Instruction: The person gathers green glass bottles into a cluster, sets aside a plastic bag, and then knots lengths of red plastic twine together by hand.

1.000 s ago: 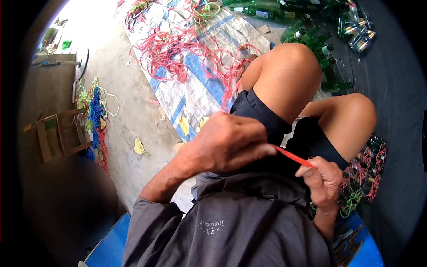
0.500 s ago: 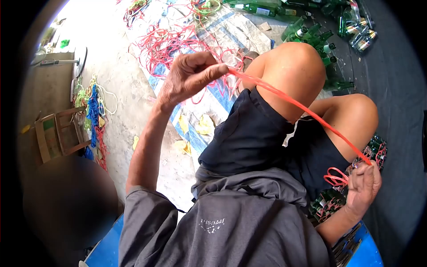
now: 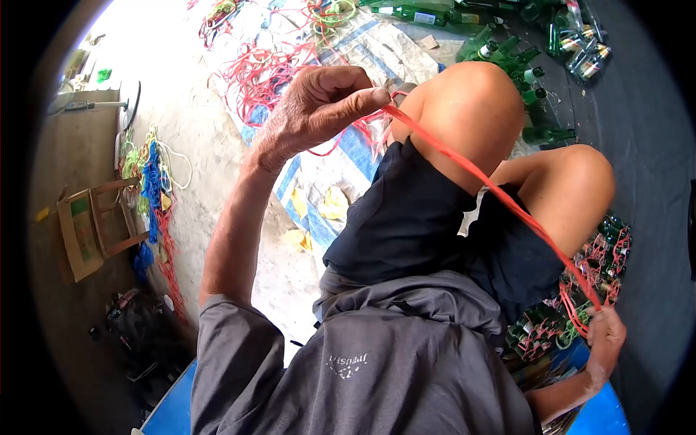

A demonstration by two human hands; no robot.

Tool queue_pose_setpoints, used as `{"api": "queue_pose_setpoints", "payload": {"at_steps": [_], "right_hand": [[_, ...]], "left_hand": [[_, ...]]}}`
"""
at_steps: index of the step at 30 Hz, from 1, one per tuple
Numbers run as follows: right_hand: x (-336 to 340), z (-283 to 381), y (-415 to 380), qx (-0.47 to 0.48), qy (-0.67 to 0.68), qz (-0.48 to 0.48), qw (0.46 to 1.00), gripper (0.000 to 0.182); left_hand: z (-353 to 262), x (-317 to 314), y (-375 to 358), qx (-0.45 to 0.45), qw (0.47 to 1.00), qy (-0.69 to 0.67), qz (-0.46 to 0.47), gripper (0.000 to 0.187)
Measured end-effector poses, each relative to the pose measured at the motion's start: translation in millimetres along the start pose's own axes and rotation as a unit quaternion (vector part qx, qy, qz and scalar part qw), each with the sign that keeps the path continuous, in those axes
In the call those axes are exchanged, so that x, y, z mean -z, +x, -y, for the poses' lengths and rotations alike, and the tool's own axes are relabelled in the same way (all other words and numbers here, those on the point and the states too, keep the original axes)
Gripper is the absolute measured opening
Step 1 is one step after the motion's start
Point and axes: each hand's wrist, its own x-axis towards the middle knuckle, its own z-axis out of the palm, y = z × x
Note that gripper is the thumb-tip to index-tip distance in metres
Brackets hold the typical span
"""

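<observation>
The left hand (image 3: 315, 109) is raised in front of the knees, its thumb and forefinger pinched shut on one end of a red plastic strap (image 3: 486, 181). From those fingertips the strap runs taut and slanting down across the bent left knee (image 3: 464, 109) and over the black shorts (image 3: 406, 217) to the right hand (image 3: 605, 337), which is low beside the person's hip. The right hand's fingers are curled closed around the strap's other end, with what looks like a small loop or two of the same red strap bunched just above them, though the edge of the view is too distorted to be sure. Just beyond the right hand's fingers lies a cluster of green glass bottles bound with red and green strapping (image 3: 580, 290). Beyond the left hand's fingertips, on the far side of the knees, more loose green bottles (image 3: 515, 58) lie on the dark ground. Behind and beneath the left hand a woven sack sheet (image 3: 326, 152) is spread on the concrete, covered with a tangle of loose red straps (image 3: 268, 72). Well away from the left hand's wrist side sit a bundle of blue, green and red straps (image 3: 152, 196) and a small wooden stool (image 3: 90, 228).
</observation>
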Motion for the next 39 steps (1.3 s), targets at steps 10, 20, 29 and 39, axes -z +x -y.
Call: {"api": "queue_pose_setpoints", "payload": {"at_steps": [10, 20, 29, 39], "right_hand": [[-162.1, 117.2, 59.4, 0.4, 0.023, 0.006, 0.916, 0.061], [-262.9, 170.2, 98.4, 0.457, 0.098, 0.059, 0.882, 0.025], [-244.9, 149.7, 110.2, 0.373, 0.09, 0.047, 0.922, 0.017], [-240.3, 141.0, 103.4, 0.288, 0.165, 0.088, 0.939, 0.019]], "left_hand": [[-58.2, -37.0, 4.0, 0.049, 0.993, 0.052, 0.092, 0.037], [-65.3, -57.3, -0.4, 0.079, 0.988, 0.004, 0.13, 0.027], [-27.0, -48.0, -21.9, 0.022, 0.999, 0.03, -0.002, 0.054], [-21.8, -77.6, -51.3, 0.068, 0.994, 0.068, -0.055, 0.027]]}}
